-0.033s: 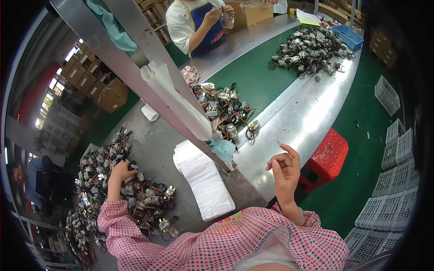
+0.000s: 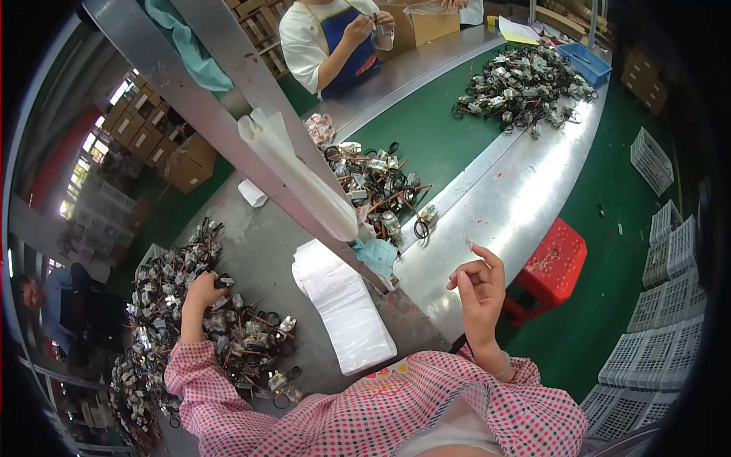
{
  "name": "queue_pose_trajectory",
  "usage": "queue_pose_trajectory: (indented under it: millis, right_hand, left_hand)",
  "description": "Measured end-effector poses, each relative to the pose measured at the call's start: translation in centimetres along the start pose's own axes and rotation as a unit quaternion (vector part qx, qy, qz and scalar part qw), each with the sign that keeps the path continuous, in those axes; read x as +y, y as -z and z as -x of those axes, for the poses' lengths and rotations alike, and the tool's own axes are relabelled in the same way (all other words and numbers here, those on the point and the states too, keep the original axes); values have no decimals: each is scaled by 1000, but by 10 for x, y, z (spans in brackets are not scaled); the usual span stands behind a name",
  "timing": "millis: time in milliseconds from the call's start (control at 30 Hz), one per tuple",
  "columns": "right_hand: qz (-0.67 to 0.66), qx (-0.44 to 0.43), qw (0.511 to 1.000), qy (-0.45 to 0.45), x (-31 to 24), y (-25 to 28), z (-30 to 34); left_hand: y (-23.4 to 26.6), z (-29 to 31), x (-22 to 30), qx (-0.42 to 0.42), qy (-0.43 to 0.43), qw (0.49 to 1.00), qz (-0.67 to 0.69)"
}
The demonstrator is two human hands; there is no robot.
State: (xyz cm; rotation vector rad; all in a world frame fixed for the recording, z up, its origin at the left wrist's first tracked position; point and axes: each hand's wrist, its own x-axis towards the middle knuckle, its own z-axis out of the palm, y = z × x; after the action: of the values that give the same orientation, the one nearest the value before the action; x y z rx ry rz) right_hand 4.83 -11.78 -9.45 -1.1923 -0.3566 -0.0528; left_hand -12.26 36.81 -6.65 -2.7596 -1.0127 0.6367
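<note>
My left hand [image 2: 204,292] reaches into a large pile of small metal parts with black cables [image 2: 247,335] on the grey table. Its fingers are curled round one black-cabled part, mostly hidden by the hand and the pile. My right hand [image 2: 480,293] is raised over the near edge of the steel counter, palm turned inward, fingers loosely bent and apart. A small clear scrap [image 2: 468,242] shows by its index fingertip; whether it sticks there I cannot tell. Between my hands lies a stack of white plastic bags [image 2: 346,320], flat on the table.
A slanted metal post [image 2: 251,129] with a rolled clear sheet crosses the view. More cabled parts [image 2: 384,183] lie beyond it, with another heap [image 2: 521,87] farther right near a blue tray [image 2: 585,62]. A co-worker [image 2: 335,46] handles something opposite. A red stool [image 2: 552,259] and grey crates [image 2: 655,335] stand right.
</note>
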Motion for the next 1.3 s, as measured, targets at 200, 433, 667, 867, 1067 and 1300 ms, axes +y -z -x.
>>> queue_pose_trajectory:
  millis: [200,433,667,867,1067,1300]
  right_hand:
    - [8,-3,1000,-14,4,1,0]
    - [73,9,997,-15,-4,-13,-3]
    - [71,6,997,-9,6,-21,-2]
    - [63,-2,998,-11,0,-24,5]
    - [12,-19,1000,1,-9,-29,10]
    - [-50,-92,990,91,-19,-40,3]
  left_hand:
    - [-8,6,-5,159,-77,975,131]
    - [-4,4,-18,155,-115,972,136]
    - [48,40,-13,130,-134,968,165]
    - [68,81,3,-30,-51,802,594]
    - [71,132,67,4,-236,678,696]
    - [44,166,178,-215,-248,345,879]
